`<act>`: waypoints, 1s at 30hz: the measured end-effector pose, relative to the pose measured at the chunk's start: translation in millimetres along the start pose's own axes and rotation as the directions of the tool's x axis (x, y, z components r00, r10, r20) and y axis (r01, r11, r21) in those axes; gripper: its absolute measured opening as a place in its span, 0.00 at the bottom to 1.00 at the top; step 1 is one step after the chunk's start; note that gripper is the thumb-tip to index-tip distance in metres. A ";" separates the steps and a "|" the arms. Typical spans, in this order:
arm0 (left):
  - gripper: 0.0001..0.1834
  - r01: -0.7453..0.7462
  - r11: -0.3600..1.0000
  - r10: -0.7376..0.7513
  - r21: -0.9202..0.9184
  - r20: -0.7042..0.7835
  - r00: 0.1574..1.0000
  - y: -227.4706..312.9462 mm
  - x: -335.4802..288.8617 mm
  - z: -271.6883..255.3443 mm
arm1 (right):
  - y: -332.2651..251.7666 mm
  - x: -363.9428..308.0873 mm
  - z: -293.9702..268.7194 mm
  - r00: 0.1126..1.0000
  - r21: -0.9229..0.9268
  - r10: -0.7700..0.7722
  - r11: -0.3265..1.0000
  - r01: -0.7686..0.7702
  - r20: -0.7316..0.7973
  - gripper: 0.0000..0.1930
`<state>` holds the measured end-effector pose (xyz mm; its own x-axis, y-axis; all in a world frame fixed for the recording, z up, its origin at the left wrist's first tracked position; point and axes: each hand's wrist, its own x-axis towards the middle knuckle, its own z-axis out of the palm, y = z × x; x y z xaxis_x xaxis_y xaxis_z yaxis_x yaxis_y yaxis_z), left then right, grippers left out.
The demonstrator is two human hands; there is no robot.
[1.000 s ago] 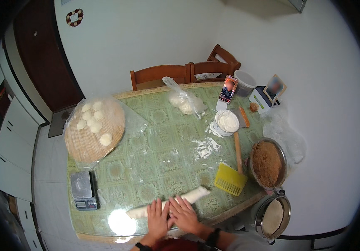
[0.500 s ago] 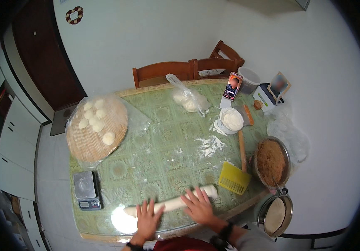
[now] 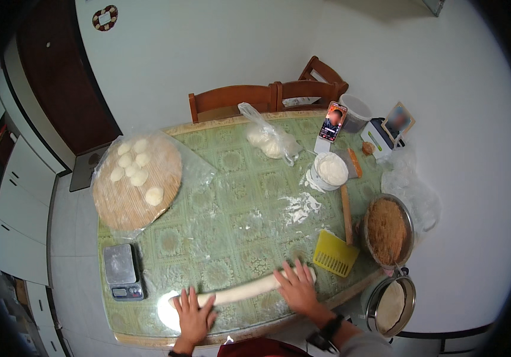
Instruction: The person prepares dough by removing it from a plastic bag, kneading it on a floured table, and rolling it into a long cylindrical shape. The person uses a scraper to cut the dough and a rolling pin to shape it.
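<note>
A long pale roll of dough (image 3: 246,290) lies across the near part of the table, slanting up to the right. My left hand (image 3: 193,315) rests over its left end with the fingers spread. Flat on its right end is my right hand (image 3: 298,290), fingers also apart. Neither hand grips anything; the palms hide parts of both dough ends. Just beyond the right end sits a yellow slotted scraper (image 3: 334,254).
A kitchen scale (image 3: 121,271) stands at left, below a round board (image 3: 109,205) with several dough pieces. Bagged dough (image 3: 270,143) lies at the back. At right are a flour tub (image 3: 330,171), a propped phone (image 3: 332,122), a bowl of brown filling (image 3: 386,229) and a metal pot (image 3: 410,303).
My hands have moved apart along the dough roll, the left hand leftward and the right hand rightward. The roll looks slightly longer, with more of its middle showing.
</note>
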<state>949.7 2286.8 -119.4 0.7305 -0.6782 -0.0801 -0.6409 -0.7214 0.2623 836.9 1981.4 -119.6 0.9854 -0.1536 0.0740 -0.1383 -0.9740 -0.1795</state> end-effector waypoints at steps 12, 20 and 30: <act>0.20 -0.055 0.997 0.065 0.056 -0.189 0.980 -60.1 61.6 -11.0 | 42.9 81.7 17.9 0.960 -0.109 -0.278 0.955 0.274 -0.019 0.24; 0.34 -0.128 0.514 0.005 -0.848 -0.146 0.989 90.3 -0.3 7.5 | -79.2 -22.8 14.6 0.963 0.349 -0.259 0.897 0.270 -0.079 0.23; 0.33 -0.128 0.967 0.083 -0.222 -0.200 0.976 56.4 83.3 25.8 | -81.5 65.1 32.7 0.989 0.109 -0.125 0.985 0.133 -0.077 0.28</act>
<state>968.3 2186.1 -136.1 0.7071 -0.6939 0.1362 -0.6606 -0.5795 0.4773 915.6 2056.2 -132.2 0.9843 -0.0428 0.1711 0.0059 -0.9616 -0.2742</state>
